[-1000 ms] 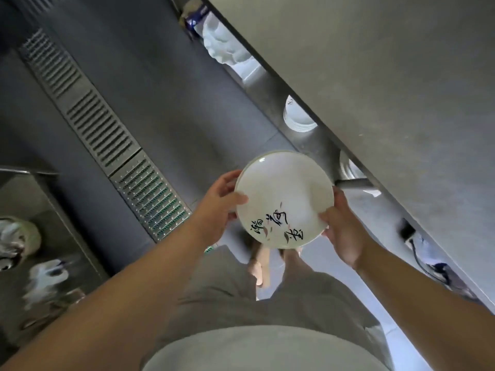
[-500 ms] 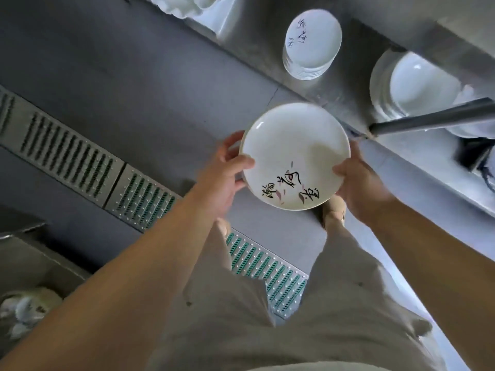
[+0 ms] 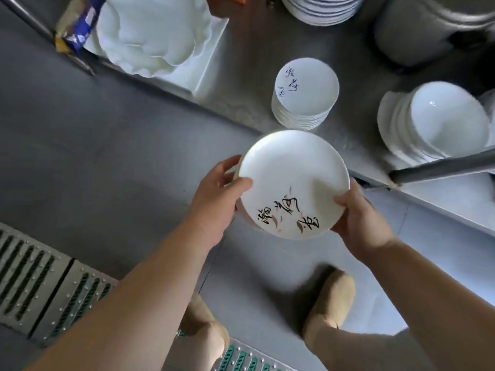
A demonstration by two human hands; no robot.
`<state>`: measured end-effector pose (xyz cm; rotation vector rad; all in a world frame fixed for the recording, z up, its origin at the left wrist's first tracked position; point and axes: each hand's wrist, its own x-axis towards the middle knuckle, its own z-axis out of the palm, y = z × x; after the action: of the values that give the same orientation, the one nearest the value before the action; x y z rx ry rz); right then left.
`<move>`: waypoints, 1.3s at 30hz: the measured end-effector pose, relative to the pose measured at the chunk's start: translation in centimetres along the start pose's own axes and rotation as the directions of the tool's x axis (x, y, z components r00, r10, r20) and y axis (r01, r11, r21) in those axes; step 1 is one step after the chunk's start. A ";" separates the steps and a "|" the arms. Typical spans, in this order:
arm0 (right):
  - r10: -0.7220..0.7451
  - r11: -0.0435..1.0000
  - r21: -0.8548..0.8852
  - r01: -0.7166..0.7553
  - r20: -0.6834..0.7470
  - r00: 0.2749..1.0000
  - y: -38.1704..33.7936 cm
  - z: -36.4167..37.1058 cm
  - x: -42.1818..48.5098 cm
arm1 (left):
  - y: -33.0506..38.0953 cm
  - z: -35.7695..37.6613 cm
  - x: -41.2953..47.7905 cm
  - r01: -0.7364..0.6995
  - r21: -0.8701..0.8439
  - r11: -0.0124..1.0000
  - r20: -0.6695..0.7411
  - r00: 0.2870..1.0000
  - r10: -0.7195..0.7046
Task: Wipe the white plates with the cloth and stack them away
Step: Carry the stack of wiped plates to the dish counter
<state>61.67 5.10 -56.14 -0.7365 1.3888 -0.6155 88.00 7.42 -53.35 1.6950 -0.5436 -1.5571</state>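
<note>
There are two hands, the left hand (image 3: 214, 199) and the right hand (image 3: 360, 223), at least one held plate (image 3: 292, 180), four piles of white crockery, namely a plate stack (image 3: 306, 87), a bowl stack (image 3: 439, 121), a blue-rimmed stack (image 3: 321, 9) and scalloped dishes (image 3: 150, 36), one metal pot (image 3: 428, 30), one blue packet (image 3: 77, 25) and two shoes (image 3: 329, 301).

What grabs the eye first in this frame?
The white plate with black brush lettering sits at centre, gripped at its rim by the left hand and the right hand. Just beyond it, on the steel shelf, stands a stack of matching plates, with stacked white bowls to its right.
</note>
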 end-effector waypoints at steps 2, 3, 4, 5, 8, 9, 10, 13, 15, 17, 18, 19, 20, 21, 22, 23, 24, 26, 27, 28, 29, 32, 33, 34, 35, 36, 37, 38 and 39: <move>-0.039 0.999 -0.012 0.039 0.007 0.999 -0.1 -0.8 3.6 | -0.2 0.9 3.5 -0.077 0.058 0.995 -0.011 0.997 0.078; -0.067 0.998 -0.017 0.067 0.009 0.998 -0.3 -1.1 5.4 | -0.1 1.3 5.4 -0.112 0.069 0.991 -0.010 0.994 0.113; -0.101 0.995 -0.025 0.101 0.010 0.995 -0.6 -1.5 7.1 | 0.1 1.9 7.4 -0.145 0.075 0.987 -0.004 0.989 0.146; -0.138 0.990 -0.034 0.139 0.012 0.990 -0.9 -1.9 8.8 | 0.4 2.5 9.3 -0.173 0.080 0.982 0.006 0.985 0.173; -0.239 0.971 -0.031 0.238 -0.027 0.971 -2.6 -2.7 13.5 | 2.0 4.0 14.3 -0.236 0.071 0.969 0.052 0.971 0.232; -0.265 0.964 -0.031 0.263 -0.042 0.963 -3.3 -2.9 15.1 | 2.8 4.4 15.9 -0.253 0.062 0.966 0.052 0.967 0.250; -0.286 0.958 -0.036 0.285 -0.058 0.956 -3.9 -3.0 16.6 | 3.5 4.8 17.4 -0.268 0.053 0.962 0.048 0.963 0.265; -0.334 0.943 -0.059 0.329 -0.125 0.934 -6.1 -3.1 21.1 | 5.7 6.1 21.5 -0.298 0.042 0.954 0.049 0.954 0.296; -0.330 0.944 -0.067 0.323 -0.160 0.930 -7.7 -3.0 23.6 | 6.9 6.8 24.0 -0.297 0.042 0.954 0.037 0.954 0.296; -0.319 0.948 -0.056 0.314 -0.180 0.931 -9.2 -2.8 25.6 | 7.9 7.6 26.2 -0.292 0.058 0.955 0.023 0.956 0.291; -0.310 0.951 -0.051 0.306 -0.180 0.933 -9.8 -2.8 26.4 | 8.3 7.9 27.2 -0.284 0.063 0.957 0.015 0.959 0.283; -0.301 0.954 -0.047 0.298 -0.179 0.937 -10.3 -2.8 27.0 | 8.7 8.3 28.1 -0.274 0.065 0.960 0.007 0.962 0.274; -0.292 0.956 -0.046 0.289 -0.179 0.940 -10.7 -2.8 27.4 | 8.9 8.6 28.8 -0.264 0.068 0.962 -0.001 0.964 0.265; -0.282 0.959 -0.045 0.279 -0.181 0.942 -11.0 -2.8 27.8 | 9.1 9.0 29.4 -0.257 0.078 0.963 -0.007 0.966 0.258; -0.273 0.962 -0.044 0.269 -0.183 0.944 -11.2 -2.8 28.2 | 9.4 9.4 30.1 -0.253 0.096 0.963 -0.014 0.967 0.256; -0.261 0.965 -0.045 0.257 -0.182 0.948 -11.2 -2.6 28.5 | 9.3 9.6 30.5 -0.248 0.119 0.961 -0.026 0.967 0.253; -0.251 0.968 -0.047 0.246 -0.180 0.951 -11.2 -2.6 28.7 | 9.1 9.9 30.9 -0.250 0.151 0.956 -0.038 0.965 0.258; -0.232 0.973 -0.045 0.227 -0.183 0.955 -11.1 -2.6 29.1 | 8.7 10.6 31.7 -0.274 0.226 0.935 -0.058 0.954 0.294; -0.225 0.974 -0.048 0.219 -0.191 0.956 -11.0 -2.6 29.3 | 8.5 10.9 32.0 -0.289 0.256 0.923 -0.068 0.947 0.315; -0.220 0.975 -0.056 0.213 -0.200 0.955 -10.9 -2.7 29.5 | 8.3 11.1 32.4 -0.303 0.280 0.911 -0.076 0.939 0.336; -0.220 0.975 -0.068 0.211 -0.209 0.953 -10.8 -2.6 29.7 | 8.2 11.2 32.7 -0.316 0.303 0.899 -0.078 0.932 0.354; -0.224 0.971 -0.139 0.197 -0.215 0.951 -11.0 -2.5 30.0 | 8.4 11.4 33.3 -0.319 0.353 0.879 -0.080 0.926 0.369; -0.234 0.965 -0.169 0.200 -0.212 0.949 -11.0 -2.5 30.0 | 8.3 11.5 33.4 -0.318 0.364 0.876 -0.079 0.926 0.369; -0.244 0.959 -0.197 0.203 -0.209 0.947 -11.0 -2.6 30.0 | 8.3 11.6 33.4 -0.315 0.371 0.874 -0.077 0.927 0.367; -0.252 0.954 -0.220 0.206 -0.205 0.946 -11.1 -2.7 30.0 | 8.2 11.6 33.4 -0.312 0.377 0.872 -0.074 0.928 0.364; -0.256 0.949 -0.237 0.207 -0.203 0.945 -11.1 -2.8 29.9 | 8.1 11.5 33.5 -0.314 0.386 0.868 -0.066 0.929 0.365; -0.261 0.945 -0.251 0.208 -0.200 0.945 -11.0 -2.9 30.0 | 8.0 11.5 33.5 -0.319 0.396 0.861 -0.056 0.928 0.369; -0.268 0.941 -0.264 0.211 -0.200 0.943 -11.0 -3.1 30.0 | 7.9 11.5 33.5 -0.326 0.406 0.854 -0.047 0.926 0.376; -0.281 0.935 -0.279 0.219 -0.206 0.937 -10.8 -3.2 30.0 | 7.7 11.5 33.5 -0.330 0.412 0.849 -0.040 0.925 0.379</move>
<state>61.76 -24.97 -67.08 -1.0850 1.6324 -0.7570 83.81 -25.12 -68.80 1.8377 -1.1058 -1.1167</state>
